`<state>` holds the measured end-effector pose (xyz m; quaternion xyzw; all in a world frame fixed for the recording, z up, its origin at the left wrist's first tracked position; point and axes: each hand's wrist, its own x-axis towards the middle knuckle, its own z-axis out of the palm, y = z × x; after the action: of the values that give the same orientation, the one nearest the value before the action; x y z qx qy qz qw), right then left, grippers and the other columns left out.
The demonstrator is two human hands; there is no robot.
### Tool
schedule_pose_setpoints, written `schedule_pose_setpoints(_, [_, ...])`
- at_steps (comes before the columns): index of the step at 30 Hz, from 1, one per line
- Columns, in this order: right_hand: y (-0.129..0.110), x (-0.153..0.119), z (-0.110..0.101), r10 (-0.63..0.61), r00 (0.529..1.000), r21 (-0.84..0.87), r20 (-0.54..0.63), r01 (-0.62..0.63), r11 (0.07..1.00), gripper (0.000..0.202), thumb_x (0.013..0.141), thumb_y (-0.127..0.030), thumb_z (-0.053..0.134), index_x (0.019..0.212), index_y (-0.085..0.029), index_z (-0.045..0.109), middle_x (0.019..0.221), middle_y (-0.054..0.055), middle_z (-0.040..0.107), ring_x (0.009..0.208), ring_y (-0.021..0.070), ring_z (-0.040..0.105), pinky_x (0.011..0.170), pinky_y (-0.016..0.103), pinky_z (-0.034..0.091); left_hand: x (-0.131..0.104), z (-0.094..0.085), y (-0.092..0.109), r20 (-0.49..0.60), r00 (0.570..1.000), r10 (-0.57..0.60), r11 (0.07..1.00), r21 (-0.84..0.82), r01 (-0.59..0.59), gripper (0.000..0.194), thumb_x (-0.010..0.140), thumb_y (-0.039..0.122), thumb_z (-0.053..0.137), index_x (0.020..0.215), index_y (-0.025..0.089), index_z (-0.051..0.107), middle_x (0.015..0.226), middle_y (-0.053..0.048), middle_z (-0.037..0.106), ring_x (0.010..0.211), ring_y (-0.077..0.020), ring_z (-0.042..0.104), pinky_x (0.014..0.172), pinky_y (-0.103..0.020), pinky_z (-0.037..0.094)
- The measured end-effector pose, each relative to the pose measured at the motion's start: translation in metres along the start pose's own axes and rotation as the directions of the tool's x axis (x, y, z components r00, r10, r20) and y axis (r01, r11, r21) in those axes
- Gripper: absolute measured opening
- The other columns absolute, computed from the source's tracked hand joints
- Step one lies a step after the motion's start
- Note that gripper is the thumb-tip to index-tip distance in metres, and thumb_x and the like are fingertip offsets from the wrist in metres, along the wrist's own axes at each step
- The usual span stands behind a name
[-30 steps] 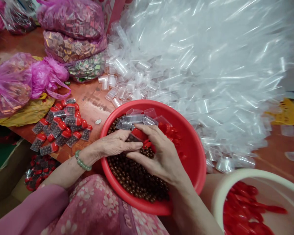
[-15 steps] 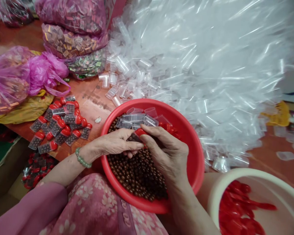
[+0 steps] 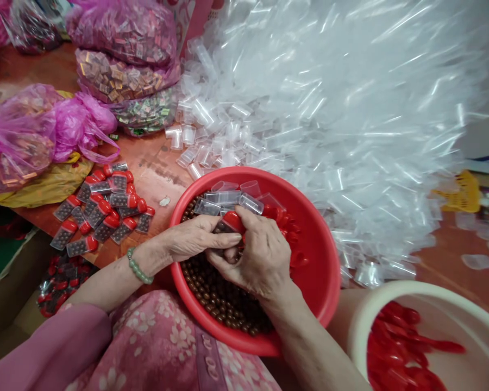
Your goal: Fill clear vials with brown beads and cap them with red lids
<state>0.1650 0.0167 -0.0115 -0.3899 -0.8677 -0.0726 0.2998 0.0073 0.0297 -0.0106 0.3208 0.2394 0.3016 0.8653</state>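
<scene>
Filled vial with red cap, pinched between both hands over the red basin.

Small clear plastic vial packed with brown beads, red cap on its upper-right end, lying tilted just left of frame centre. Left hand grips the body from the left, right hand closes around the cap end. Basin sits centre-bottom, tipped toward the camera, holding loose brown beads, empty clear vials at the far rim and red caps on the right.
</scene>
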Motion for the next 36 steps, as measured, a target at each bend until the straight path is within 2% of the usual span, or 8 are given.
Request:
schedule_pose_setpoints(12, [-0.005, 0.000, -0.003, -0.066, 0.997, 0.010, -0.034, 0.067, 0.998, 0.073, 0.078, -0.040, 0.065, 0.139, -0.010, 0.037, 0.087, 0.014, 0.068, 0.073, 0.0273, 0.065, 0.069, 0.043, 0.053, -0.005, 0.003, -0.006, -0.006, 1.000, 0.012, 1.000, 0.027, -0.011, 0.051, 0.064, 0.055, 0.081, 0.067, 0.011, 0.055, 0.062, 0.002, 0.055, 0.059, -0.0066, 0.050, 0.061, -0.022, 0.039])
schedule_pose_setpoints(17, [-0.007, 0.011, -0.022, -0.035, 0.959, 0.353, 0.280, -0.069, 0.933, 0.077, 0.084, -0.048, 0.065, 0.146, -0.016, 0.030, 0.119, 0.018, 0.066, 0.102, 0.0290, 0.067, 0.081, 0.042, 0.057, -0.041, 0.012, 0.005, -0.160, 0.973, 0.164, 0.886, 0.458, -0.075, 0.041, 0.088, 0.053, 0.056, 0.074, 0.015, 0.054, 0.071, 0.001, 0.055, 0.066, -0.0095, 0.049, 0.066, -0.024, 0.042])
schedule_pose_setpoints(21, [0.014, 0.022, -0.024, 0.052, 0.889, 0.435, 0.455, -0.273, 0.858, 0.051, 0.089, -0.043, 0.062, 0.133, -0.020, 0.049, 0.111, 0.010, 0.071, 0.096, 0.0233, 0.070, 0.082, 0.038, 0.057, -0.105, 0.005, 0.023, -0.393, 0.838, 0.378, 0.603, 0.791, 0.100, 0.027, 0.094, 0.042, 0.048, 0.086, 0.018, 0.058, 0.083, -0.001, 0.062, 0.076, -0.0136, 0.056, 0.071, -0.025, 0.044])
schedule_pose_setpoints(25, [0.032, 0.030, 0.001, 0.115, 0.851, 0.263, 0.512, -0.283, 0.922, 0.027, 0.092, -0.029, 0.055, 0.114, -0.016, 0.063, 0.105, 0.013, 0.071, 0.092, 0.0250, 0.069, 0.082, 0.041, 0.056, -0.173, -0.029, 0.023, -0.663, 0.458, 0.592, 0.404, 0.736, 0.542, 0.021, 0.090, 0.042, 0.054, 0.098, 0.024, 0.060, 0.070, 0.004, 0.063, 0.062, -0.0162, 0.056, 0.059, -0.026, 0.039])
schedule_pose_setpoints(27, [0.032, 0.035, 0.015, 0.119, 0.827, 0.165, 0.550, -0.247, 0.955, 0.029, 0.092, -0.027, 0.055, 0.116, -0.014, 0.062, 0.111, 0.016, 0.069, 0.098, 0.0273, 0.067, 0.086, 0.043, 0.054, -0.200, -0.048, 0.017, -0.658, 0.302, 0.689, 0.360, 0.673, 0.646, 0.018, 0.089, 0.043, 0.053, 0.095, 0.027, 0.060, 0.065, 0.005, 0.061, 0.060, -0.0167, 0.056, 0.057, -0.026, 0.037])
schedule_pose_setpoints(29, [0.029, 0.041, 0.025, 0.142, 0.795, 0.072, 0.590, -0.227, 0.971, 0.034, 0.091, -0.029, 0.057, 0.120, -0.011, 0.060, 0.114, 0.018, 0.066, 0.103, 0.0297, 0.066, 0.088, 0.042, 0.052, -0.220, -0.058, 0.010, -0.627, 0.208, 0.751, 0.323, 0.624, 0.712, 0.013, 0.086, 0.043, 0.058, 0.089, 0.030, 0.061, 0.056, 0.007, 0.054, 0.050, -0.0147, 0.049, 0.052, -0.025, 0.033])
schedule_pose_setpoints(32, [0.022, 0.048, 0.033, 0.158, 0.746, -0.025, 0.647, -0.186, 0.982, 0.035, 0.090, -0.028, 0.058, 0.120, -0.010, 0.059, 0.114, 0.018, 0.064, 0.104, 0.0312, 0.064, 0.087, 0.040, 0.050, -0.233, -0.056, 0.004, -0.628, 0.214, 0.748, 0.343, 0.642, 0.685, 0.010, 0.086, 0.040, 0.060, 0.082, 0.030, 0.061, 0.062, 0.007, 0.060, 0.055, -0.0156, 0.053, 0.054, -0.026, 0.035])
schedule_pose_setpoints(36, [0.018, 0.050, 0.035, 0.113, 0.743, -0.080, 0.660, -0.080, 0.994, 0.029, 0.088, -0.023, 0.058, 0.113, -0.008, 0.061, 0.109, 0.019, 0.064, 0.100, 0.0308, 0.062, 0.084, 0.039, 0.048, -0.218, -0.046, 0.005, -0.702, 0.332, 0.630, 0.459, 0.682, 0.570, 0.015, 0.089, 0.040, 0.056, 0.094, 0.027, 0.062, 0.080, 0.004, 0.068, 0.077, -0.0202, 0.062, 0.065, -0.027, 0.042])
